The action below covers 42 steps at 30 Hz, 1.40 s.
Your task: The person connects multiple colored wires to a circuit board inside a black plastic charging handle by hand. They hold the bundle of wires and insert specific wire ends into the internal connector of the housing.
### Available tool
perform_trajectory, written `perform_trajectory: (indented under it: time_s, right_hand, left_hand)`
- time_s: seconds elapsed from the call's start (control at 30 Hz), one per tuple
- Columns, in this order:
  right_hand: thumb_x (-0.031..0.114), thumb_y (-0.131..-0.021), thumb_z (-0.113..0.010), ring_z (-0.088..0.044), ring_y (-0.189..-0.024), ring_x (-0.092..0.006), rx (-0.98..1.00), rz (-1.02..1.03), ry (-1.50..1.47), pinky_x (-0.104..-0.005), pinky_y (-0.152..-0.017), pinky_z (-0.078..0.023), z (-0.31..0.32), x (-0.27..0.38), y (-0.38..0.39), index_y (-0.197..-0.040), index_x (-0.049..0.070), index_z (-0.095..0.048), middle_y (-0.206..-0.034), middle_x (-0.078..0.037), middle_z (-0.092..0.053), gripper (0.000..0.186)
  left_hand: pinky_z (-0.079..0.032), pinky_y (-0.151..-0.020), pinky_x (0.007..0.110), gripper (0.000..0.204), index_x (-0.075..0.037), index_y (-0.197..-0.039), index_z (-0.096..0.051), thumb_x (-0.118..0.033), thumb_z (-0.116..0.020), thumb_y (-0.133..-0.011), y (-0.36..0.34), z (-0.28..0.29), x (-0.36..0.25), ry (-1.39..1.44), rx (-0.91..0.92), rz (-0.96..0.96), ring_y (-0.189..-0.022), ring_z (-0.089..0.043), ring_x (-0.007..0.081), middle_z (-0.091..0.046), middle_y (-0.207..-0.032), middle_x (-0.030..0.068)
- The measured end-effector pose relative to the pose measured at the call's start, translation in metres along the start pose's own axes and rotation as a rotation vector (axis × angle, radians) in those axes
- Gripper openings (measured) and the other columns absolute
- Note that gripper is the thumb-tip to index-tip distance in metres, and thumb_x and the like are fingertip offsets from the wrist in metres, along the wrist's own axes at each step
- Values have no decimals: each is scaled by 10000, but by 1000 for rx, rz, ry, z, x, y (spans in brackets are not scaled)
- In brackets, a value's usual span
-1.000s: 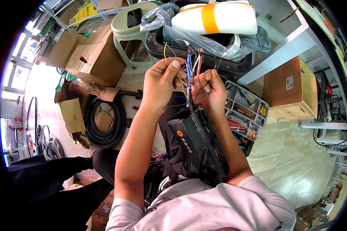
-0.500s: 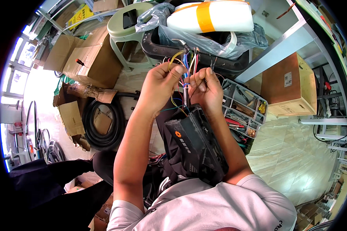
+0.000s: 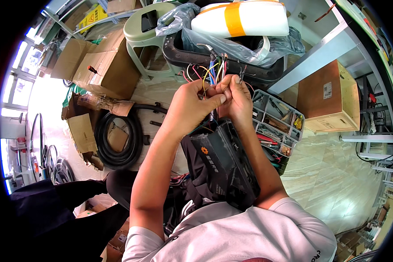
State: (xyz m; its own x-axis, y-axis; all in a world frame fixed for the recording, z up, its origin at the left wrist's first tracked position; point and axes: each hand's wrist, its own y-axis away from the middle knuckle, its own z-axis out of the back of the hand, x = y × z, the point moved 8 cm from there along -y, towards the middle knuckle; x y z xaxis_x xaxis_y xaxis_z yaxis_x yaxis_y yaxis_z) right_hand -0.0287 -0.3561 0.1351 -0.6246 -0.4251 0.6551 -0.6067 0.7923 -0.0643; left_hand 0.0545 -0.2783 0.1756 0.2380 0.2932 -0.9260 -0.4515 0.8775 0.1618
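My left hand (image 3: 192, 107) is closed, its thumb and fingers pinched on thin wires close against my right hand. My right hand (image 3: 236, 101) is closed too, fingertips pinching thin wire; the exact strands are hidden by the fingers. A bundle of coloured wires (image 3: 212, 75), blue, white, red and yellow among them, fans out above my hands with loose ends. Below the hands, a black boxy device (image 3: 218, 159) with an orange mark lies tilted on my lap, between my forearms.
A compartmented tool case (image 3: 275, 124) lies beside my right forearm. Ahead stand a black bin (image 3: 174, 54) bearing a white taped roll (image 3: 266, 19), and a stool (image 3: 137, 37) with a phone (image 3: 149, 20). A coiled black hose (image 3: 101, 148) and cardboard boxes (image 3: 107, 72) lie left; a wooden box (image 3: 325, 98) stands right.
My left hand has moved right and slightly down to meet my right hand. The yellowish loop by its fingers has shifted and now shows less. The device stays on my lap.
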Motion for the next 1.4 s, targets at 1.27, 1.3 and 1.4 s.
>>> perform_trajectory:
  time_s: [1.27,1.3,1.4]
  right_hand:
    - [43,-911,-511,-546,-730,-128,-7,155,-43,-341,-807,-479,7,4,1,-1050,41,-463,-755,-41,-548,148]
    - [35,-913,-508,-549,-729,-128,3,171,-16,-342,-796,-484,7,5,2,-1054,47,-455,-759,-44,-553,151]
    - [37,-914,-517,-546,-717,-125,54,239,59,-332,-764,-496,4,9,3,-1057,35,-490,-789,-55,-576,146]
  left_hand:
    - [-336,-439,171,178,-48,-858,-502,-195,-580,-921,11,-7,10,754,38,-12,-477,-449,41,-551,-644,11]
    - [-337,-440,171,176,-47,-861,-502,-194,-578,-923,12,-6,10,753,34,-16,-476,-448,41,-552,-645,11]
    - [-337,-440,170,170,-46,-869,-503,-190,-570,-927,13,-5,8,759,28,-32,-475,-447,41,-554,-646,11]
